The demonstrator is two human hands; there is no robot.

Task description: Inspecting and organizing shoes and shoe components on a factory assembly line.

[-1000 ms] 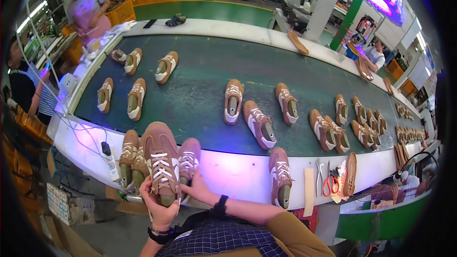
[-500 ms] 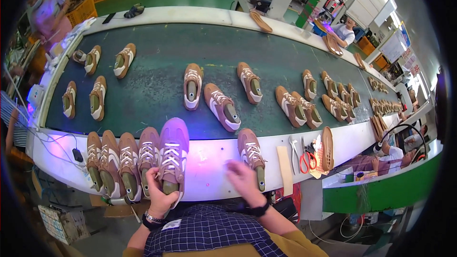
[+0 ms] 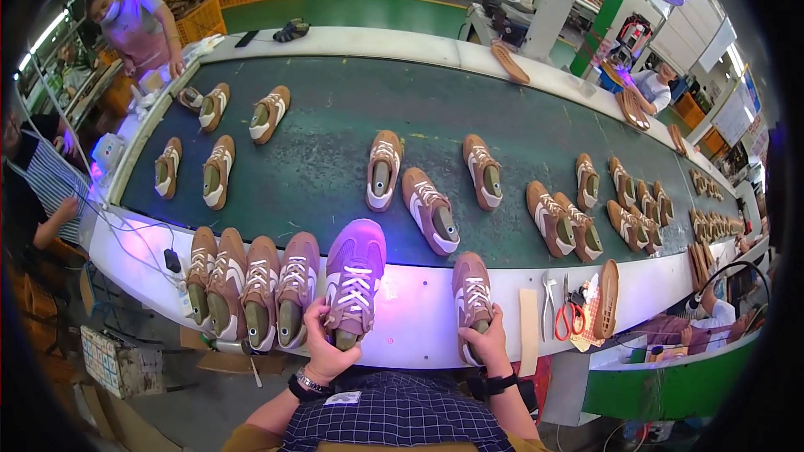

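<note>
My left hand (image 3: 333, 343) is closed around the heel end of a brown sneaker (image 3: 354, 280) with white laces. Purple light falls on this sneaker, and its toe points away from me over the white ledge. Farther right, my right hand (image 3: 487, 338) grips the heel end of another brown sneaker (image 3: 473, 286), thumb across its opening. That one rests on the ledge, toe away from me. Left of my left hand, several matching sneakers (image 3: 261, 289) stand side by side with olive shoe lasts inside them.
A dark green conveyor belt (image 3: 327, 108) carries several more sneakers beyond the white ledge (image 3: 402, 343). To the right lie a tan strip (image 3: 528, 326), pliers (image 3: 548, 305), red-handled scissors (image 3: 569, 320) and a brown sole (image 3: 605, 299). Co-workers (image 3: 138, 33) stand around the line.
My right hand has moved right and taken hold of the sneaker there. My left hand keeps its sneaker, now a little apart from the row. The whole view has shifted.
</note>
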